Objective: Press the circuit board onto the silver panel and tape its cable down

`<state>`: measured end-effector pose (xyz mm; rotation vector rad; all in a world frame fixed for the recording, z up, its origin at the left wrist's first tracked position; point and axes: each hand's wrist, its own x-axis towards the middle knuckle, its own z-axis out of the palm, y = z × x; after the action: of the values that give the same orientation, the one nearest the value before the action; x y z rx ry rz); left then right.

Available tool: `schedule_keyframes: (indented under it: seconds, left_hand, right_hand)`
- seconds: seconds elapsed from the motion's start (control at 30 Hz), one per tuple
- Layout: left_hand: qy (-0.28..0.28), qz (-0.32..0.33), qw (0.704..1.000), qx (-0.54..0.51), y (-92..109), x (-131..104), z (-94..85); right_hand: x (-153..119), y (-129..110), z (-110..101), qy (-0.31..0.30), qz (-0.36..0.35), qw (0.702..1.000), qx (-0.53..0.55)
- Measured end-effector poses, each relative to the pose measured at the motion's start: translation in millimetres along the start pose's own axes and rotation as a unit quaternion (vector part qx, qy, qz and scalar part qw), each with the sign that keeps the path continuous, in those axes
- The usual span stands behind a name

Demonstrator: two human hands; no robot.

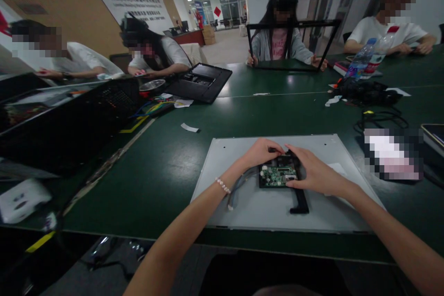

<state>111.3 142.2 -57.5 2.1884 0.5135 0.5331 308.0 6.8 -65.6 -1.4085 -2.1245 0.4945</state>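
Note:
A green circuit board (279, 176) sits in a black plastic housing on the pale grey panel (243, 215) in front of me. My left hand (264, 151), a beaded bracelet at its wrist, reaches to the housing's far edge with fingers pinched; whatever lies between them is too small to make out. My right hand (314, 171) grips the housing's right side, thumb on the board's lower right corner and fingers at the far edge. A black bracket arm (301, 201) extends from the housing toward me. Grey cables (239, 185) run off to its left.
Across the green table (166, 171) a person holds up a black frame (293, 68); other people sit around it. A black laptop-like shell (204, 81) lies far left of centre. Bottles (376, 58), black cables (381, 118) and a phone (393, 155) are at right. A white device (24, 201) lies left.

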Motion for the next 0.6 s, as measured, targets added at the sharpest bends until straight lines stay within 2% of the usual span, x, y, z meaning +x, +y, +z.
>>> schedule_keyframes:
  seconds: [0.13, 0.33, 0.43, 0.6]
  left_hand:
    - [0.017, 0.01, 1.0, 0.003, 2, -1, 1.8]
    - [0.09, 0.052, 0.992, 0.067, -1, -2, 4.6]
    - [0.077, 0.073, 0.99, 0.093, -6, -2, 5.1]
    - [0.049, 0.026, 0.993, 0.103, -8, -2, 4.8]
  right_hand:
    - [-1, -1, -2, -0.003, -0.003, 1.0, 0.008]
    - [-1, 2, -1, -0.006, -0.005, 1.0, 0.018]
    - [-1, 3, 0, -0.008, -0.007, 1.0, 0.015]
    - [-1, 6, 0, -0.009, -0.005, 1.0, 0.012]
